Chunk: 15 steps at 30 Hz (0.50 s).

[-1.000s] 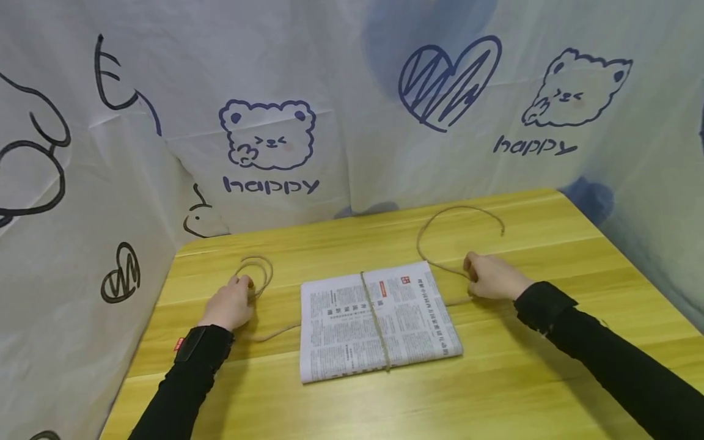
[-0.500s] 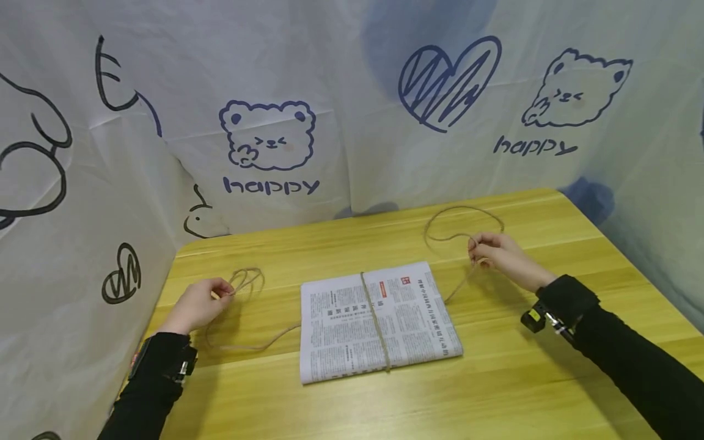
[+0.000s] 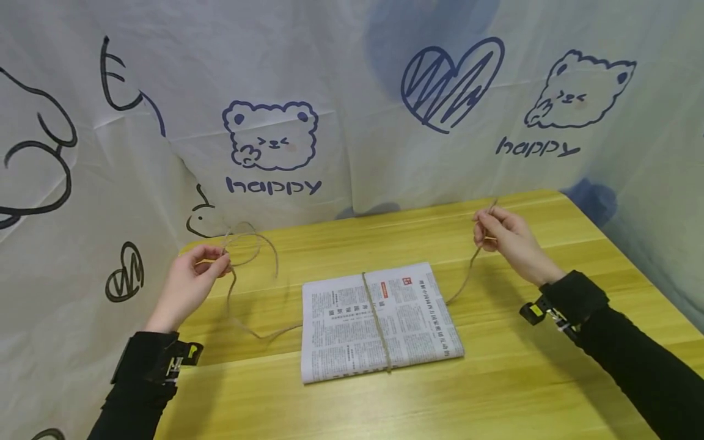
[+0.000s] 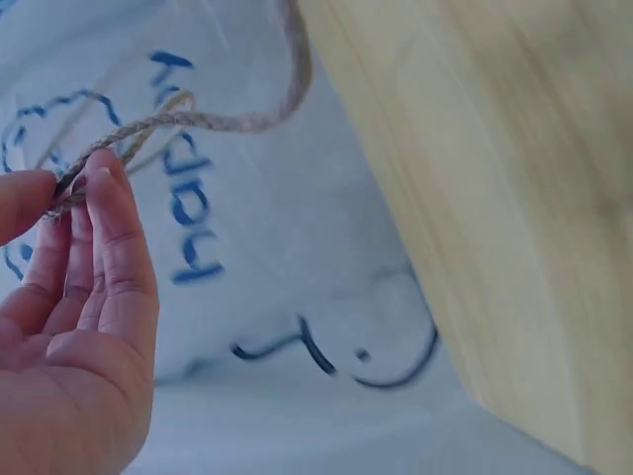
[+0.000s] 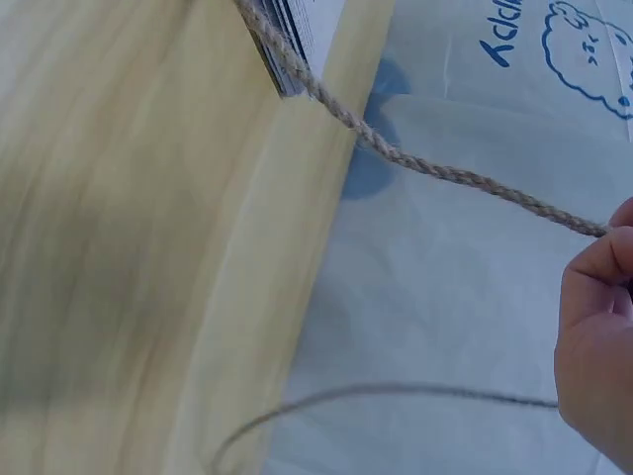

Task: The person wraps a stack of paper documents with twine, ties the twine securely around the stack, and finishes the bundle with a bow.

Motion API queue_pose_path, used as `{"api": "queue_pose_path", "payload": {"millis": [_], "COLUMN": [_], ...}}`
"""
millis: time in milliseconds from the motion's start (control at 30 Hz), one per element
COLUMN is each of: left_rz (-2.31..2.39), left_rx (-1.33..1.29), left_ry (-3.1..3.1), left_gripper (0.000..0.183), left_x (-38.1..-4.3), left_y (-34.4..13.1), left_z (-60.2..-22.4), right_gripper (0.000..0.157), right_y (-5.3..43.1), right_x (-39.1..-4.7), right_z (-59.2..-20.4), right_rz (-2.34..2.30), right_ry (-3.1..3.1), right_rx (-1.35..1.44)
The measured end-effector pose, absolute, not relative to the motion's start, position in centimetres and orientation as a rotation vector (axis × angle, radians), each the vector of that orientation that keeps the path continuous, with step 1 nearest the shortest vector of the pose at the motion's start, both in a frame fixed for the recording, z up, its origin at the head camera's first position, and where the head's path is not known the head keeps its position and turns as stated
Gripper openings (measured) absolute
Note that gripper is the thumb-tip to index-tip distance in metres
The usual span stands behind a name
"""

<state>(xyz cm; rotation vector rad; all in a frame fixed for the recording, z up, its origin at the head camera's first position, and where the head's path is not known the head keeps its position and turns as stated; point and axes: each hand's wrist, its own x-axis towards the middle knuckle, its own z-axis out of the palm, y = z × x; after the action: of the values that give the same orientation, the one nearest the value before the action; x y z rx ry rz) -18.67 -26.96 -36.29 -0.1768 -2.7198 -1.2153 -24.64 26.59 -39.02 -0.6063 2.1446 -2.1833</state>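
A folded stack of newspapers [image 3: 341, 330] lies mid-table, with a strand of twine [image 3: 377, 318] across its top from back to front. More twine comes out from under its left and right sides. My left hand [image 3: 189, 278] pinches the left length of twine [image 4: 237, 121] between thumb and fingers, raised above the table, its loose end looping behind the fingers. On the other side, my right hand [image 3: 508, 241] pinches the right length of twine [image 5: 435, 170], which slopes up from the stack's edge. In the right wrist view that hand is partly cut off by the frame.
The yellow wood-grain table [image 3: 385, 403] has rounded back corners. White cloth [image 3: 352, 73] with drawn bears, hearts and lettering hangs behind it and along the sides. Black cuffs with small devices [image 3: 532, 313] sit on both wrists.
Both hands have risen from the table, each lifting its length of twine. The left has shifted outward and back, the right farther back. The newspaper stack stays in place.
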Motion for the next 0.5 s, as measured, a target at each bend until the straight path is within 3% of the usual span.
{"api": "queue_pose_path", "payload": {"millis": [267,433,500], "left_rz": [-1.265,-1.456,-1.507], "left_rx": [-0.284,-0.485,-0.641], "left_ry": [-2.666,-2.602,-2.611], "left_gripper": [0.026,0.018,0.025], "left_x": [-20.8,-22.6,-22.7], "left_y": [-21.0,-14.4,-11.3], "left_z": [-36.0,-36.0,-36.0], "right_gripper": [0.026,0.026,0.025], "right_y": [26.3,26.5,26.5], "right_x": [-24.1,-23.9,-23.8], "right_z": [-38.9,-39.2,-39.3], "right_rz": [-2.152,-2.138,-2.142], "right_ry": [2.282,2.322,2.331], "right_rx": [-0.715,-0.727,-0.739]}}
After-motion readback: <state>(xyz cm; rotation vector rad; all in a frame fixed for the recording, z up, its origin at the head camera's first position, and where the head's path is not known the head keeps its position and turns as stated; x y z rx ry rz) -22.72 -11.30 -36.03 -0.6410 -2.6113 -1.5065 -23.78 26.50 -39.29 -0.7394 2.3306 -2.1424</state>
